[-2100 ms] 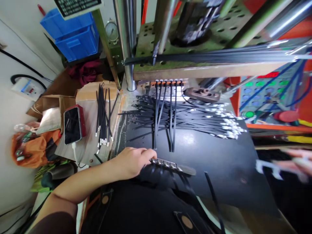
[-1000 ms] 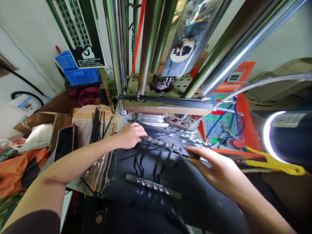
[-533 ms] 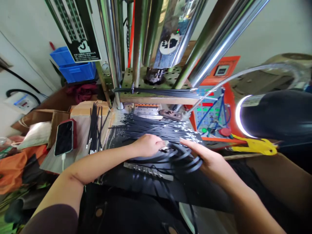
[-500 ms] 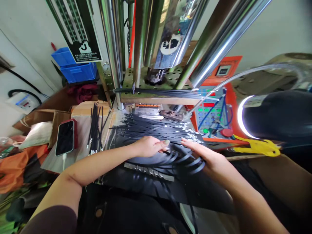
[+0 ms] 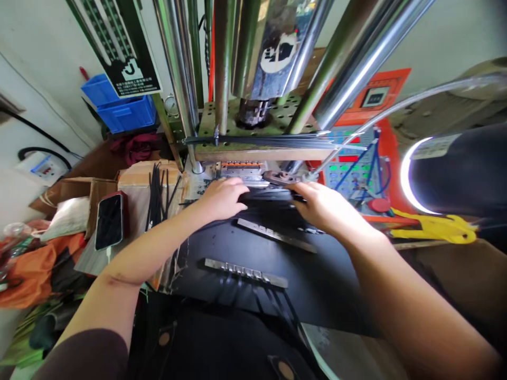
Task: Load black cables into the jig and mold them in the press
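Both my hands reach to the back of the black work surface (image 5: 328, 279), under the press. My left hand (image 5: 222, 198) has its fingers curled over a bundle of black cables (image 5: 269, 195) lying at the orange-topped mould (image 5: 241, 168). My right hand (image 5: 322, 208) grips the same bundle from the right. Nearer to me lie two metal bars. The far bar (image 5: 275, 236) lies bare on the surface. The near bar (image 5: 245, 272) carries several black cables that hang over the front edge.
A phone (image 5: 109, 220) and a loose bundle of black cables (image 5: 158, 191) lie on cardboard at the left. Chrome press columns (image 5: 178, 79) rise behind. A control panel (image 5: 356, 169) with buttons, a yellow strap (image 5: 435, 229) and a dark cylinder (image 5: 467, 169) stand at the right.
Both hands have moved away from me, carrying the looped black cables from the middle of the surface to the mould. A second metal bar now lies bare behind the first.
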Demonstrator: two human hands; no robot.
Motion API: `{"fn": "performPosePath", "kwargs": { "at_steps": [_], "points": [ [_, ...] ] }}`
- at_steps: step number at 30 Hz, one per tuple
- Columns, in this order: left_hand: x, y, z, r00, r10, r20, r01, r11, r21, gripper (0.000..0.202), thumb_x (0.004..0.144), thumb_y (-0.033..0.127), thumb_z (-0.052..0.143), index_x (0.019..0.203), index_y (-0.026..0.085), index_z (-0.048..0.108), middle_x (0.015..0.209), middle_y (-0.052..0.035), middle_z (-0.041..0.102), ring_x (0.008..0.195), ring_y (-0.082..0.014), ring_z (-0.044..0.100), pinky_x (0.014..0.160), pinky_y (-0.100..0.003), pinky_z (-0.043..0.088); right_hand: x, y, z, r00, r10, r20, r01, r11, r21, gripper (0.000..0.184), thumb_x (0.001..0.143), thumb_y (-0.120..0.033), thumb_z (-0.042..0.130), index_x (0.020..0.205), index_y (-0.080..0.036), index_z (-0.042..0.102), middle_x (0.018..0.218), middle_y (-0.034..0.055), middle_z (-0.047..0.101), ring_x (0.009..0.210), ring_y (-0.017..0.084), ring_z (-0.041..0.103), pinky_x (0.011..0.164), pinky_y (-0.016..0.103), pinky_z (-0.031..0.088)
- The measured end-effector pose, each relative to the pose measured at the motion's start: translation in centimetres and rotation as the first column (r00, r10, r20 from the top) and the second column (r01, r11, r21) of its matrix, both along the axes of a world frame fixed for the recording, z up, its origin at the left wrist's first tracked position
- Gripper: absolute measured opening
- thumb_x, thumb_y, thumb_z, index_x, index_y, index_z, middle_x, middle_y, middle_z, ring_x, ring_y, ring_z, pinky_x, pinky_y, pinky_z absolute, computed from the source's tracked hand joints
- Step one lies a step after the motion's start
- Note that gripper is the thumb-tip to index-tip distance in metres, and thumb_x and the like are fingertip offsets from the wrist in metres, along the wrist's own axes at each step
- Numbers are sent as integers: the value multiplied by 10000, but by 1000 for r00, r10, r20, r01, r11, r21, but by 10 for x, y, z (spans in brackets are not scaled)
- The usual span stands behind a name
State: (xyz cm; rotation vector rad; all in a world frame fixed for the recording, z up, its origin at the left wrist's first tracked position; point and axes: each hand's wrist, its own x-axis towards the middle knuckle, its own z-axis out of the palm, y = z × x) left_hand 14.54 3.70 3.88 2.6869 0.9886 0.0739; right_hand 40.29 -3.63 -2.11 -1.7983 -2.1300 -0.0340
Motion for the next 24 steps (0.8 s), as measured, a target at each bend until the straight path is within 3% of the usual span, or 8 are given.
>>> {"fn": "performPosePath", "kwargs": {
  "at_steps": [3, 8, 11, 13, 15, 18, 21, 24],
  "points": [
    [-35, -2, -5, 997, -22, -71, 26, 998, 56, 516, 898, 177, 702, 1394, 126, 570, 1613, -191, 340, 1427, -325, 438, 1186, -454, 365, -1, -7, -24, 996, 52, -66, -51, 999, 10, 364, 840, -238, 572, 1177, -145, 675, 1211, 195, 690, 1182, 397, 637, 1001, 588, 532],
    [-98, -54, -21, 953, -280, -118, 245, 938, -247, 345, 883, 297, 761, 1195, 184, 668, 1234, -67, 679, 1107, -212, 663, 963, -307, 517, -24, -102, -55, 956, 235, -175, -220, 970, 102, 466, 903, -338, 609, 1363, -277, 567, 1531, 167, 478, 1480, 400, 345, 1091, 708, 409],
    [-109, -79, -36, 905, -338, -258, 302, 938, -170, 207, 898, 333, 734, 1026, 178, 685, 1067, -54, 703, 950, -216, 682, 855, -315, 518, -48, -138, -65, 925, 371, -84, -370, 929, 33, 320, 924, -237, 540, 1224, -240, 651, 1502, 159, 524, 1480, 414, 343, 1048, 756, 402],
    [-104, -80, -43, 889, -357, -288, 345, 934, -92, 139, 948, 313, 653, 969, 177, 671, 1007, -48, 704, 894, -208, 681, 823, -315, 507, -55, -137, -65, 917, 395, -46, -392, 918, 69, 327, 922, -127, 455, 1126, -229, 688, 1367, 135, 646, 1380, 368, 502, 1040, 698, 447],
    [-92, -68, -43, 908, -330, -257, 334, 942, -30, 150, 982, 308, 593, 1008, 175, 658, 1023, -44, 710, 904, -204, 687, 815, -308, 506, -48, -119, -57, 927, 368, -71, -361, 928, 92, 354, 938, -135, 423, 1122, -250, 703, 1176, 106, 739, 1145, 297, 677, 953, 541, 561],
    [-64, -24, -36, 972, -155, -177, 169, 983, 66, 217, 1036, 264, 483, 1173, 160, 616, 1139, -64, 701, 963, -209, 696, 841, -303, 517, -23, -66, -33, 974, 174, -148, -162, 982, 94, 336, 977, -347, 427, 1122, -277, 722, 998, 98, 762, 869, 275, 724, 755, 435, 610],
    [-32, 35, -36, 996, 78, -31, -77, 996, 54, 385, 1028, 130, 407, 1399, 161, 505, 1371, -122, 603, 1136, -236, 658, 989, -338, 495, -7, 11, -13, 987, 3, -161, 14, 995, 102, 416, 966, -455, 409, 1148, -233, 710, 1076, 138, 744, 991, 332, 699, 863, 515, 581],
    [-3, 89, -43, 930, 347, 121, -332, 934, -130, 387, 1020, 120, 404, 1378, 158, 548, 1343, -124, 639, 1226, -248, 610, 1090, -377, 459, -8, 87, -4, 986, -49, -157, 63, 994, 86, 429, 981, -348, 322, 1221, -273, 669, 1108, 115, 739, 1106, 330, 660, 952, 563, 531]
  ]
}}
